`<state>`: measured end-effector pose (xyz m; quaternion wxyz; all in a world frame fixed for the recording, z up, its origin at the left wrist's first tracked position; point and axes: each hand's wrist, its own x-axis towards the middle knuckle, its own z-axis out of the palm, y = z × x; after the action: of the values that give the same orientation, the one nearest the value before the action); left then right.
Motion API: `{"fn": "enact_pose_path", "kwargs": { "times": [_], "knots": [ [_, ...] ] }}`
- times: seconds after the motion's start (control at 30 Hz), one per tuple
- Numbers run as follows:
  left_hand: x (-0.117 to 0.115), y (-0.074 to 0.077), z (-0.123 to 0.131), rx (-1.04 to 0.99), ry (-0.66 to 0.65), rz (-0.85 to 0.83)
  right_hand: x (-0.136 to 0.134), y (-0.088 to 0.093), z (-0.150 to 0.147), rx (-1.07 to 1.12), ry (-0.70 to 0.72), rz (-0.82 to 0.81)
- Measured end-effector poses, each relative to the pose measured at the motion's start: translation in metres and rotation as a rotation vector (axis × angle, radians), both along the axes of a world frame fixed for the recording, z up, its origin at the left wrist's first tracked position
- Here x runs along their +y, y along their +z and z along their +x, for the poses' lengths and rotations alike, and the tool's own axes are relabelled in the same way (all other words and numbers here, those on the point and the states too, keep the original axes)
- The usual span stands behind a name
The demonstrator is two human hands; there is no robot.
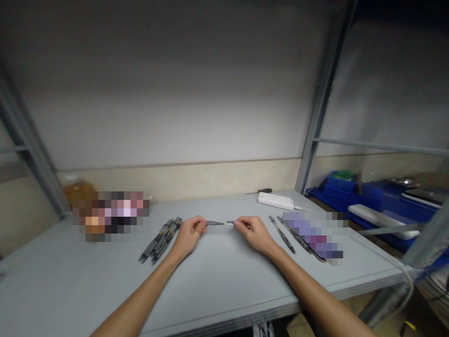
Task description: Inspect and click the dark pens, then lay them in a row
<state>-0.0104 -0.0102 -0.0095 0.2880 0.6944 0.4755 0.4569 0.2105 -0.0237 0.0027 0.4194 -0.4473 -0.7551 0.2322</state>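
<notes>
Close above the table's middle, my left hand (191, 232) pinches one end of a slim grey pen (214, 223). My right hand (256, 231), also closed, grips a thin dark and pale pen part (230, 223) facing it. Whether the two pieces are joined is too small to tell. Beside my left hand lies a pile of grey and black pens (161, 241) with yellowish bands. To the right of my right hand rests a single grey pen (282, 235), with another dark pen (298, 237) alongside a blurred purple packet (310, 234).
The grey table (210, 290) has a white power strip (275, 201) and a screwdriver (264, 190) at the back. Pixelated items (115, 213) and a bottle of amber liquid (77, 189) stand back left. Metal posts (321, 103) rise at the sides. Blue trays (351, 189) sit beyond the right edge.
</notes>
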Motion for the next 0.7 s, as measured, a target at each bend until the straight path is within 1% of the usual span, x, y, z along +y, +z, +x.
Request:
{"fn": "enact_pose_path", "kwargs": {
  "times": [0.13,0.27,0.4,0.57,0.7],
  "knots": [
    [-0.007,0.005,0.002,0.059,0.054,0.088,0.002,-0.001,0.001,0.147,0.054,-0.189],
    [-0.015,0.013,0.007,0.118,0.131,0.184,0.002,0.0,0.002,0.368,0.134,-0.435],
    [-0.017,0.013,0.009,0.164,0.152,0.233,0.001,0.003,0.002,0.521,0.194,-0.616],
    [-0.016,0.009,0.01,0.17,0.136,0.295,0.003,0.003,0.004,0.638,0.192,-0.701],
    [-0.017,0.01,0.011,0.242,0.125,0.306,0.007,0.001,0.003,0.72,0.164,-0.734]
  ]
}}
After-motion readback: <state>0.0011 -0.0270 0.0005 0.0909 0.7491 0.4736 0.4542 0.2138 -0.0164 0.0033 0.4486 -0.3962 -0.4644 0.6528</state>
